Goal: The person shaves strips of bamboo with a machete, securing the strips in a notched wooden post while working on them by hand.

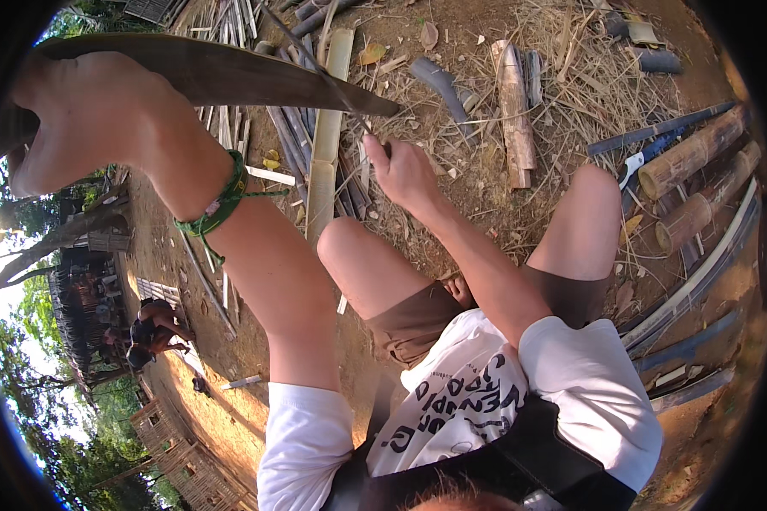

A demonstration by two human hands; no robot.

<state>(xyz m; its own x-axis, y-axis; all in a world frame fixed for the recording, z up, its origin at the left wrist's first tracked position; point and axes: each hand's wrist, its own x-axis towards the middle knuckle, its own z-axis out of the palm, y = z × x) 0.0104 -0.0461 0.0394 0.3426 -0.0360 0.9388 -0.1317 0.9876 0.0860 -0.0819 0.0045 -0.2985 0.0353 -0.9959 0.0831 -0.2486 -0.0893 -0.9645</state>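
My left hand (94, 115) is raised at the upper left, its fingers wrapped round a long, dark, curved slat (256, 77) that looks like split bamboo. The slat narrows to a blunt tip pointing right. My right hand (405, 175) is closed around the dark handle of a long thin blade (315, 64), seen nearly edge-on. That blade slants up and to the left, crossing the slat near its tip; whether the two touch I cannot tell. A green cord bracelet (222, 204) circles my left wrist.
Split bamboo (322, 162) and shavings (584, 77) cover the ground ahead. A bamboo section (513, 115) lies beyond my knees. At right are cut bamboo tubes (694, 153), curved strips (699, 272) and a blue-handled tool (632, 170). Another person (155, 330) bends down at far left.
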